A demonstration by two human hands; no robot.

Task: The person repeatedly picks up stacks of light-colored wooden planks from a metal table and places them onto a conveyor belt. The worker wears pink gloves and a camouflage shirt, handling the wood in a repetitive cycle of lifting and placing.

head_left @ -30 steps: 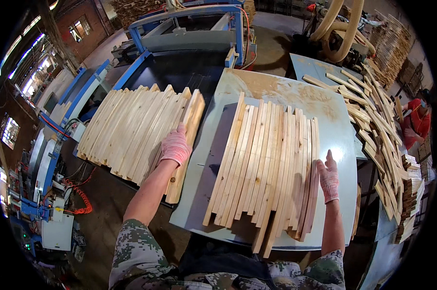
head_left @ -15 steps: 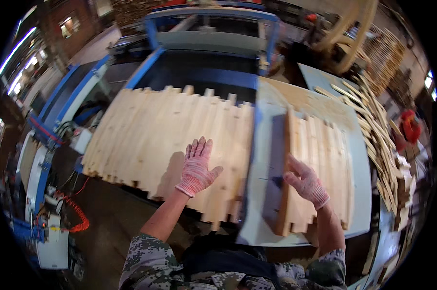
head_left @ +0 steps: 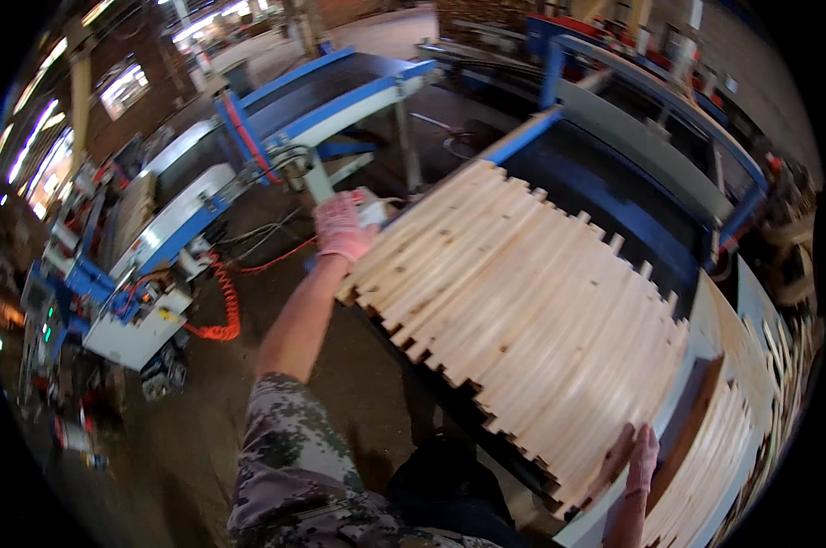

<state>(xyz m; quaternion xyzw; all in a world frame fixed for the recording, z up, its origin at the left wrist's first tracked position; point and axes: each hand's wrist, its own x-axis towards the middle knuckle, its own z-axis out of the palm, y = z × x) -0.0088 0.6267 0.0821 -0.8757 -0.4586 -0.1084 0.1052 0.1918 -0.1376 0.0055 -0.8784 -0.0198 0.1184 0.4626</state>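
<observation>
A wide row of pale wooden strips [head_left: 513,301] lies side by side on a dark-topped conveyor table with blue rails, their ends uneven. My left hand [head_left: 344,228], in a pinkish-white knit glove, reaches to a small white box [head_left: 373,210] at the table's left edge. Its fingers are blurred against the box, so their grip is unclear. At the strips' right edge is my right hand [head_left: 644,461], gloved alike, fingers extended and nothing held. Beside it, a darker brown board [head_left: 687,438] stands along a second batch of strips [head_left: 710,466].
A blue-framed gate [head_left: 650,78] spans the table's far end. Leftward, another blue and white conveyor [head_left: 340,110] stands near a machine with an orange coiled hose [head_left: 221,301]. Loose thin sticks [head_left: 778,356] lie at the far right. Cables cross the floor.
My view has swung left. My left hand has gone from above the strips to the white box at the left edge. My right hand has shifted from over the smaller batch to the main row's right edge.
</observation>
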